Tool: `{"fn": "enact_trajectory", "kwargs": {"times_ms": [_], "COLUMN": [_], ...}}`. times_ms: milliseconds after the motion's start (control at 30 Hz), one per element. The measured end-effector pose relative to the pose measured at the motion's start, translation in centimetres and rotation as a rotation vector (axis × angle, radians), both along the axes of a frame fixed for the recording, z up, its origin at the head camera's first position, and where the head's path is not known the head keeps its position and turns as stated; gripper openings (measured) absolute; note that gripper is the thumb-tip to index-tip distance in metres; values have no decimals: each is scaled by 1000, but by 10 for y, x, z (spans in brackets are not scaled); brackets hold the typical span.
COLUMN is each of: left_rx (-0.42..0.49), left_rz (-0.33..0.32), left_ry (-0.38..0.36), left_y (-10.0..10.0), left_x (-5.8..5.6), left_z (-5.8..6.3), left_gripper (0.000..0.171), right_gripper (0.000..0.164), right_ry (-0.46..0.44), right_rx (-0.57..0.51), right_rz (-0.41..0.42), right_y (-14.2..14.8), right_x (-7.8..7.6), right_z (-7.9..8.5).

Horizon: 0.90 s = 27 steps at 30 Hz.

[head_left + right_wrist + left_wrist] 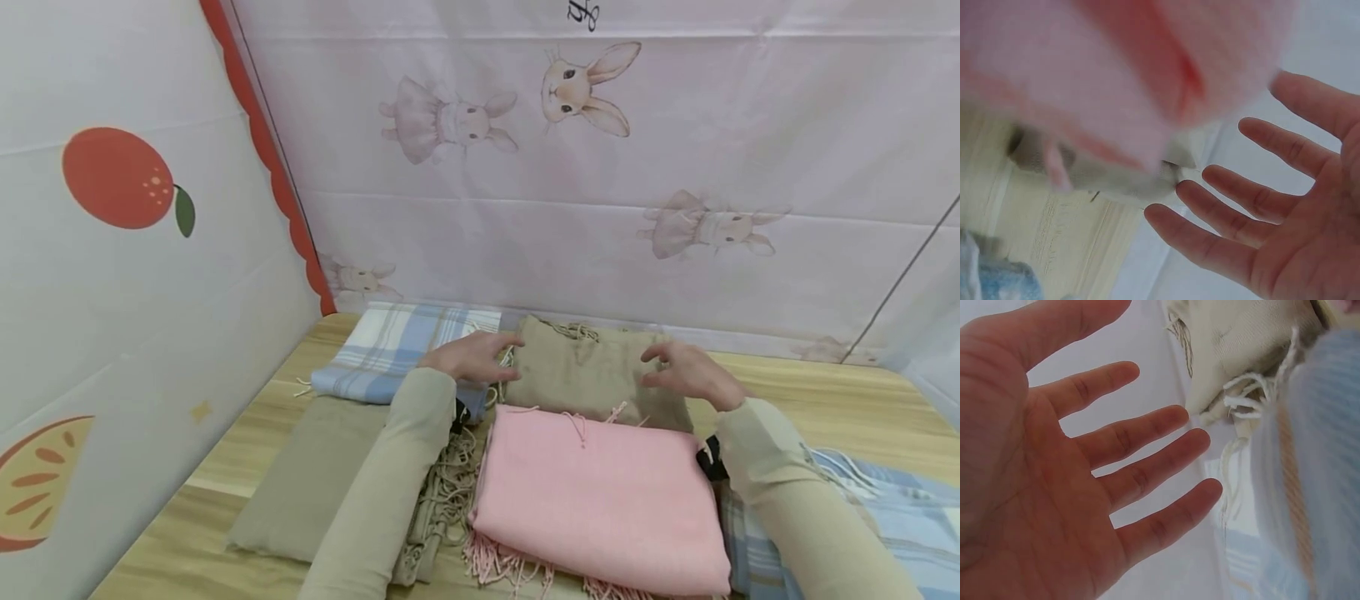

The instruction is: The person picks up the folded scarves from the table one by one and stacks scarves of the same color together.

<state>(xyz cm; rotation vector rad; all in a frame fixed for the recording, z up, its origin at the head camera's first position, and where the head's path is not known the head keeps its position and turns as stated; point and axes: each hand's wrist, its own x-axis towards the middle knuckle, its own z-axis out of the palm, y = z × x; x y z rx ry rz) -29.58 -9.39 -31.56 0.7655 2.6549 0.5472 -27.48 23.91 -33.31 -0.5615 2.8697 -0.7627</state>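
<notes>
A folded khaki scarf (577, 367) with fringe lies at the back of the table, between my two hands. My left hand (476, 354) hovers by its left edge, over the blue plaid scarf (405, 342); in the left wrist view its fingers (1141, 478) are spread and hold nothing. Over the khaki scarf's right side is my right hand (690, 371), its fingers (1229, 219) likewise spread in the right wrist view. A folded pink scarf (600, 500) with fringe along its near edge lies in front, between my forearms.
Left of the pink scarf lies another folded khaki scarf (315, 475), partly under my left sleeve. A second blue plaid scarf (892, 517) is at the right, partly behind my right sleeve. Printed cloth walls (525, 250) stand behind and left of the wooden table (840, 400).
</notes>
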Motion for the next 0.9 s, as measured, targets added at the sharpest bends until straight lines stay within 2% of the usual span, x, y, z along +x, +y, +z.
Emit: {"fn": "enact_trajectory", "kwargs": {"times_ms": [267,567,800,900], "left_rx": [9,41,47,49], "left_rz": [-10,30,56,56], "left_ry": [16,-9,-17,-22], "left_y": [6,14,19,20], "left_x": [-7,-14,-22,-24], "left_z": [-3,-13,-23,-25], "left_gripper": [58,57,56,55], "right_gripper": [45,52,68,72], "right_ry": [22,28,-126,-145], "right_rx": [-4,19,21,36], "right_rz": [-4,-13,-106,-118], "right_y": [0,3,6,6], "right_x": [-4,-7,-7,-11], "right_z": [-3,-8,-11,-13]}}
